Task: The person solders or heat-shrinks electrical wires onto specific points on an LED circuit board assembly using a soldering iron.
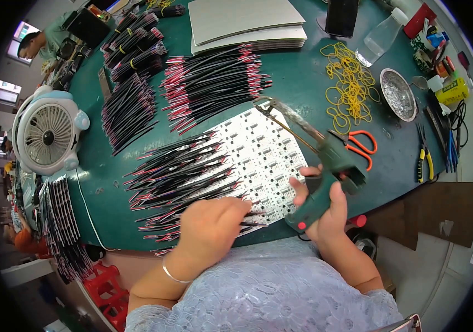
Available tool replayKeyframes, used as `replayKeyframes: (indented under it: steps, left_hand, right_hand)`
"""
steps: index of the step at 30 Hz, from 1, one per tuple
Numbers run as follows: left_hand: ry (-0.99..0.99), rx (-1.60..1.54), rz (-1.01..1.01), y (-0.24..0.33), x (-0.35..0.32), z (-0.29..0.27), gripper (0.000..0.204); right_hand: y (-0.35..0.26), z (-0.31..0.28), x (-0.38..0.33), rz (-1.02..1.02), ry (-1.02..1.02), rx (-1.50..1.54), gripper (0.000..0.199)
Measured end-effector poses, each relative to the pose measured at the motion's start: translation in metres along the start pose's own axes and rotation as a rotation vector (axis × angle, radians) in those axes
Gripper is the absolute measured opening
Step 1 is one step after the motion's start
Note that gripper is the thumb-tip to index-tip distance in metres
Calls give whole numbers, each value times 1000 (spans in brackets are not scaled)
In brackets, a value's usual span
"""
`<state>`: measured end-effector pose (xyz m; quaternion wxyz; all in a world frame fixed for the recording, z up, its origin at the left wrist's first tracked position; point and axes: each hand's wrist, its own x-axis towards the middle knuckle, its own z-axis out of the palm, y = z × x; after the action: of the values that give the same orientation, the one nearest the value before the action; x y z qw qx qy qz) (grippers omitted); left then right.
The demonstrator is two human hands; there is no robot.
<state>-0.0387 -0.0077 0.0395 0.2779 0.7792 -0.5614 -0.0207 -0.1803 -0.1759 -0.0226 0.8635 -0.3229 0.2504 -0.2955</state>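
From my remote seat, I judge the step in hand to be soldering wires onto the board. The thin black-and-red wires [175, 171] lie in rows across its left part, smooth and slightly curved. My left hand [211, 224] curls over them by the near edge of the green table [298, 74]; I can't tell whether its hidden fingertips pinch one. The board [272, 160] is flat, white and dark-specked. At its right edge, my right hand [333, 218] grips a green plastic soldering gun [336, 157]. Next calls for bringing the gun's metal tip to a steadied wire end. Farther right: orange-handled scissors [360, 150].
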Motion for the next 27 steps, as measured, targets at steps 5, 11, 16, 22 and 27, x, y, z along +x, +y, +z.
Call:
replayKeyframes:
  steps: [5, 11, 16, 22, 27]
  left_hand:
    - [-67, 84, -32, -6, -16, 10, 30]
    - [-55, 107, 9, -8, -17, 17, 35]
    - [-91, 101, 1, -11, -18, 20, 35]
    - [-95, 60, 36, -15, -17, 20, 33]
    - [-106, 33, 44, -16, -16, 20, 32]
  right_hand:
    - [-37, -43, -44, -32, -267, -285, 70]
    - [-59, -53, -91, 65, -190, -542, 68]
    - [-67, -57, -88, -195, -480, -1320, 22]
    - [-52, -54, -87, -272, -440, -1307, 16]
    - [-50, -52, -94, -177, -350, -1269, 20]
